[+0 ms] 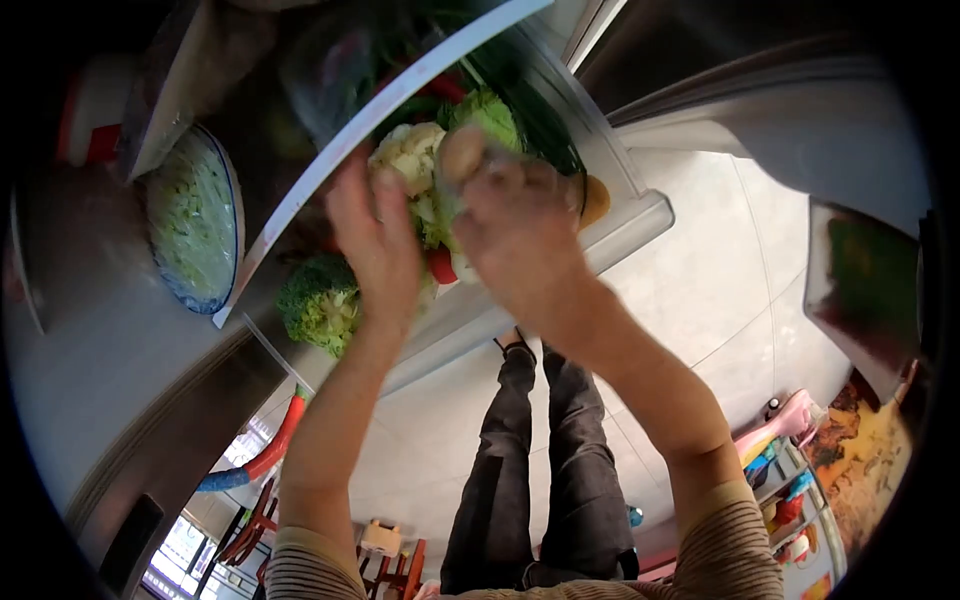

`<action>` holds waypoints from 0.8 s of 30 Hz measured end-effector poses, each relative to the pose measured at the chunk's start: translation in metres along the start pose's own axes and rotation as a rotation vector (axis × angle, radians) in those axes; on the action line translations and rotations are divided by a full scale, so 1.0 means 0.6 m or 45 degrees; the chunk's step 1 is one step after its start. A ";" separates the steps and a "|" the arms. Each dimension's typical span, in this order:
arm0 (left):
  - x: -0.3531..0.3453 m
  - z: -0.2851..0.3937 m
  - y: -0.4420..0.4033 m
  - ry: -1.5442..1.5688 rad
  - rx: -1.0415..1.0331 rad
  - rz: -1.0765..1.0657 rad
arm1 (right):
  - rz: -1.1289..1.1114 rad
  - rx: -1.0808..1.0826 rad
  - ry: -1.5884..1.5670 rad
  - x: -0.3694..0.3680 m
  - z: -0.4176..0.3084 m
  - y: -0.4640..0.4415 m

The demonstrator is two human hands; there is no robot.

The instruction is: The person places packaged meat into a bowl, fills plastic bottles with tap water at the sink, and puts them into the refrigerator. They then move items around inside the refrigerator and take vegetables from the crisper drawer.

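Note:
Both my hands reach into an open fridge drawer (640,222) full of vegetables. My left hand (375,225) is beside a cauliflower (408,155), its fingers apart and somewhat blurred. At the drawer's right part, my right hand (520,215) is smeared by motion, next to a round brown item (462,153) that seems to be in a clear bag; whether the fingers grip it is unclear. Leafy greens (488,115) lie behind, and a red item (441,265) shows between my hands. Broccoli (320,300) sits at the drawer's left end.
A white-edged shelf (365,120) crosses above the drawer. On it stands a plastic-covered dish of shredded green food (195,220). The fridge door (790,150) is at the right. Below are my legs, the tiled floor and a rack of colourful items (790,490).

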State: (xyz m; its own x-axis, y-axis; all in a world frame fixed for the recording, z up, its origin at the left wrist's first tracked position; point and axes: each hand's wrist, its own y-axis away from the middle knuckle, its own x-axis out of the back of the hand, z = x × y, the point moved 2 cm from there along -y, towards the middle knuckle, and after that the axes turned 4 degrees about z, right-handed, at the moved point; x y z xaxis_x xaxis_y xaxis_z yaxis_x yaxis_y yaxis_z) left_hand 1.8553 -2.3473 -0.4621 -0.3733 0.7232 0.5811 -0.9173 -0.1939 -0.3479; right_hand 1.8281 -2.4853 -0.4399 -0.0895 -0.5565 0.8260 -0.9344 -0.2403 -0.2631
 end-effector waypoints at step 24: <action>0.091 -0.032 0.030 -0.183 0.297 -0.563 | 0.152 -0.781 -0.678 0.031 0.051 -0.006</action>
State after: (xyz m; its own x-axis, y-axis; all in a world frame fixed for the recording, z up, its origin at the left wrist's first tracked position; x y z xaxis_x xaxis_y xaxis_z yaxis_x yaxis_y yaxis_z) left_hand 1.8209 -2.2984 -0.4507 0.0568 0.6745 0.7361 -0.9921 -0.0445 0.1174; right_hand 1.8405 -2.5194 -0.4388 -0.1686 -0.8909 0.4218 -0.9652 0.2359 0.1126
